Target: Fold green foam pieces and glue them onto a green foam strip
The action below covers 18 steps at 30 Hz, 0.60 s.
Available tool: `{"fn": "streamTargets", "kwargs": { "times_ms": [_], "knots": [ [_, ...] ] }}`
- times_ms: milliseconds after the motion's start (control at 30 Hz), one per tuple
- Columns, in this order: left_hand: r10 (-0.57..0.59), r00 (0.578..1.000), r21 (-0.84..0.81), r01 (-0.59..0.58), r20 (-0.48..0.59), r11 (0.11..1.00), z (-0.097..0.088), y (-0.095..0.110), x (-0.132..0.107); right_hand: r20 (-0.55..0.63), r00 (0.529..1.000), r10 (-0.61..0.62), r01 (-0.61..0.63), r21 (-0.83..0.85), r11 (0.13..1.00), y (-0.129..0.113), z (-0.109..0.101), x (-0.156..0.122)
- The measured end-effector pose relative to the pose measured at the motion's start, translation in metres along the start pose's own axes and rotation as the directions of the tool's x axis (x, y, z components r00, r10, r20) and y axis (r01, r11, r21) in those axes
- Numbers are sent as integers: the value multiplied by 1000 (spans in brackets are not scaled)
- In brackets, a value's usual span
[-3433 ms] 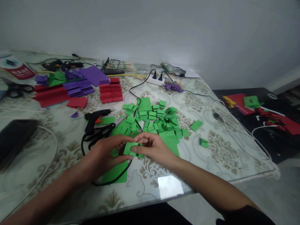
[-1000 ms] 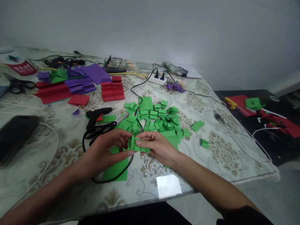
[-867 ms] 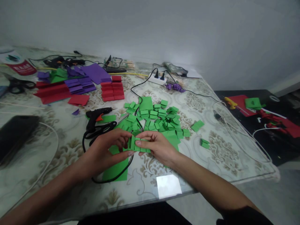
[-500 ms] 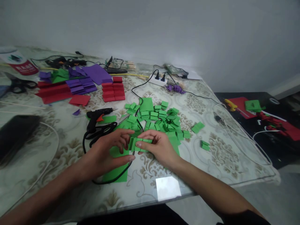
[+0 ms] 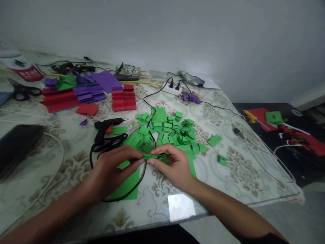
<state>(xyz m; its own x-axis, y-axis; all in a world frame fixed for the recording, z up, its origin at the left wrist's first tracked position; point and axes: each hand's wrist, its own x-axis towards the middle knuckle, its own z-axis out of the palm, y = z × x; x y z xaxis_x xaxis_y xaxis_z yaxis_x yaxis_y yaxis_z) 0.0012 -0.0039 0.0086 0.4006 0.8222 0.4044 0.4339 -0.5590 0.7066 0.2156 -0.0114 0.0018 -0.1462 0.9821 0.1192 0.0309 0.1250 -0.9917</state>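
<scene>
My left hand (image 5: 114, 167) and my right hand (image 5: 174, 164) meet over the table's near middle. Between their pinched fingertips they hold a small folded green paper piece (image 5: 154, 156), now seen nearly edge-on. Just behind lies a heap of several folded green paper pieces (image 5: 172, 130). A larger green sheet (image 5: 125, 183) lies flat under my left hand, crossed by a black cord (image 5: 142, 176). A black glue gun (image 5: 106, 127) and black scissors (image 5: 111, 142) rest just left of my left hand.
Red paper stacks (image 5: 124, 100), purple paper (image 5: 88, 93) and a white power strip (image 5: 172, 89) lie further back. A black phone (image 5: 17, 144) sits at the left. White cables (image 5: 254, 145) run along the right edge. A dark side table (image 5: 284, 132) holds more paper scraps.
The green piece, earlier held with its face toward me, has been turned flat and now appears edge-on between both hands. The view shifted slightly; the hands stayed in the same place.
</scene>
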Motion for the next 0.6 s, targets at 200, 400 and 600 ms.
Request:
{"fn": "streamTargets", "kwargs": {
  "times_ms": [200,400,600],
  "knots": [
    [26,1000,38,-26,-3,999,4,-1,-3,65,991,-118,122,-55,991,-3,-2,1],
    [8,999,57,-9,32,998,9,-3,-5,27,989,-148,149,-57,987,0,0,-2],
    [4,999,107,-9,54,994,8,-3,-8,4,992,-124,124,-75,989,5,3,-3]
  ]
}}
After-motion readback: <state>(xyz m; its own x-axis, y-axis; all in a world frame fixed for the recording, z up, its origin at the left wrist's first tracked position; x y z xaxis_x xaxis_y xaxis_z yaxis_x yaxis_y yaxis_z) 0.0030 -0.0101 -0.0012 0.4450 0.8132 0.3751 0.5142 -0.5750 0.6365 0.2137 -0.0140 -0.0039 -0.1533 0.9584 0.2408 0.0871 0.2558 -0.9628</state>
